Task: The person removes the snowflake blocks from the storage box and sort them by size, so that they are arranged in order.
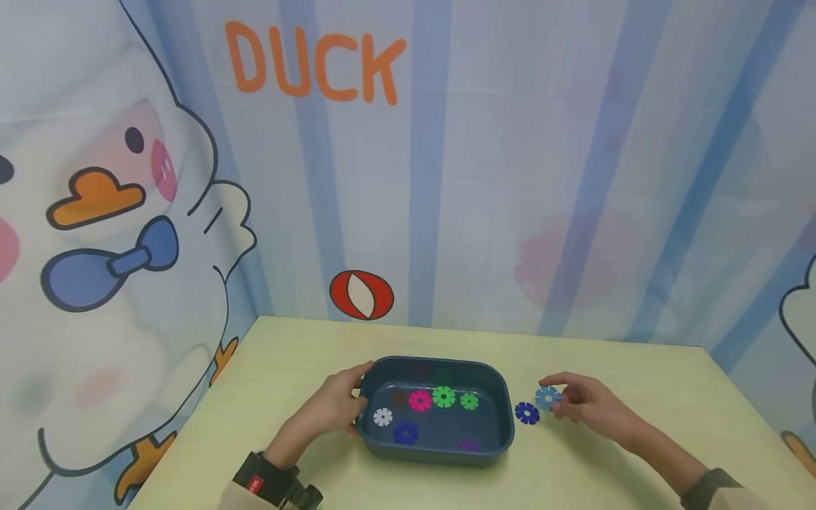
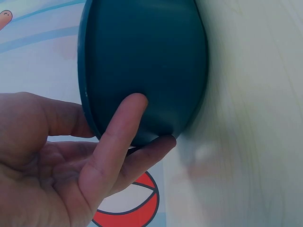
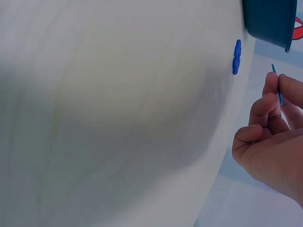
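A dark blue plastic basin [image 1: 440,455] stands on the table with several snowflake discs inside. My left hand [image 1: 330,402] holds the basin by its left end; in the left wrist view its fingers [image 2: 116,137] lie against the outer wall. To the right of the basin, my right hand [image 1: 589,405] pinches a light blue snowflake disc [image 1: 547,397] between thumb and finger. The right wrist view shows this disc [image 3: 280,97] edge-on and raised. A dark blue disc [image 1: 527,413] lies on the table between basin and right hand.
Inside the basin are a white disc [image 1: 382,417], a pink disc [image 1: 420,400], a large green disc [image 1: 443,397], a smaller green disc [image 1: 469,401], and brown, blue and purple ones. Behind the pale yellow table [image 1: 306,340] hangs a printed duck curtain [image 1: 497,177].
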The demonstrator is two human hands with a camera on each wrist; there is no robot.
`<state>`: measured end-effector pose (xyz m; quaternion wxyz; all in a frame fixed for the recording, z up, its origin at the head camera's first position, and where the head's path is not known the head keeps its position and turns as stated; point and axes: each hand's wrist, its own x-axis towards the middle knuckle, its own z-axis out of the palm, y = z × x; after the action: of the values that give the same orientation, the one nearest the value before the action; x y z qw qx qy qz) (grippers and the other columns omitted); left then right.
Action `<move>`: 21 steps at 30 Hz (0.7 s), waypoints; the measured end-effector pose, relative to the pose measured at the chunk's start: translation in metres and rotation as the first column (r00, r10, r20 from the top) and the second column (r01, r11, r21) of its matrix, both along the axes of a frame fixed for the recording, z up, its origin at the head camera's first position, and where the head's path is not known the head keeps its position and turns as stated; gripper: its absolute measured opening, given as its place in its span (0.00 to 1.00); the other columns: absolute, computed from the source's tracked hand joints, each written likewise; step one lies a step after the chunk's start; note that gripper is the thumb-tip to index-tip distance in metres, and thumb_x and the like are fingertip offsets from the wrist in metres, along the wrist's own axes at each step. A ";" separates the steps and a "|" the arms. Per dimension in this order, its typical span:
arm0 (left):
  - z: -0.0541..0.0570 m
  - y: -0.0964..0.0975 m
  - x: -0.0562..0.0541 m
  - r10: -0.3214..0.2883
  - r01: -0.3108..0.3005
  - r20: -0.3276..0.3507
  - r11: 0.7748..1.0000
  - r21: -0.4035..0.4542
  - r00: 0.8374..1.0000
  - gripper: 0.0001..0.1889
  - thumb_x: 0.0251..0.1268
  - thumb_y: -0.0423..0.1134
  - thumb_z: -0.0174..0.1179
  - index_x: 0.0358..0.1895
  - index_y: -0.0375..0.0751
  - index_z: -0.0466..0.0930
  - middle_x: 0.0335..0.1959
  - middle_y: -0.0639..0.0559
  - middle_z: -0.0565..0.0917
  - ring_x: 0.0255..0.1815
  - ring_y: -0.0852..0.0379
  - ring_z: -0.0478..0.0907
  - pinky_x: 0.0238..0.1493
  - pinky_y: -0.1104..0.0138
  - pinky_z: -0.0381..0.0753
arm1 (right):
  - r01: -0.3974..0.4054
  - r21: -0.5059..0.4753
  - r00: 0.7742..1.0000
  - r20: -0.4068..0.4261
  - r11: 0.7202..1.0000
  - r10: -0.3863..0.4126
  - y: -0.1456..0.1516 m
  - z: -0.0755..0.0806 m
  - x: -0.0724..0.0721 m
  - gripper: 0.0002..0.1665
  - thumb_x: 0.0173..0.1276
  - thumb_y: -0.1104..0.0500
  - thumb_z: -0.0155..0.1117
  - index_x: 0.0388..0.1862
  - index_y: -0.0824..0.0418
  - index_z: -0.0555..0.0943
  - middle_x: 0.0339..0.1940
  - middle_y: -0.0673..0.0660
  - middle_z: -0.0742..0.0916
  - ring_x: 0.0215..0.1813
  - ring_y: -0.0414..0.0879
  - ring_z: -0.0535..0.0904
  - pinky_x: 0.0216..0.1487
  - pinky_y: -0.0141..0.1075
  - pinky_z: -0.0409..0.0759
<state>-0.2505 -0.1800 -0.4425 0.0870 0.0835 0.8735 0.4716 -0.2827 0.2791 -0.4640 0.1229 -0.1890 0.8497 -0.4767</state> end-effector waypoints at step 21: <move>0.001 -0.001 -0.001 -0.005 0.005 0.010 1.000 0.010 1.000 0.37 0.68 0.19 0.54 0.82 0.31 0.60 0.71 0.21 0.73 0.49 0.40 0.88 0.23 0.58 0.92 | -0.057 0.133 0.998 0.018 0.990 0.055 0.011 -0.019 -0.001 0.24 0.75 0.67 0.63 0.67 0.75 0.77 0.26 0.54 0.82 0.26 0.40 0.72 0.25 0.31 0.71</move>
<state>-0.2510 -0.1807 -0.4417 0.0919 0.0838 0.8705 0.4763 -0.2837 0.2902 -0.4831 0.1547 -0.2005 0.8730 -0.4167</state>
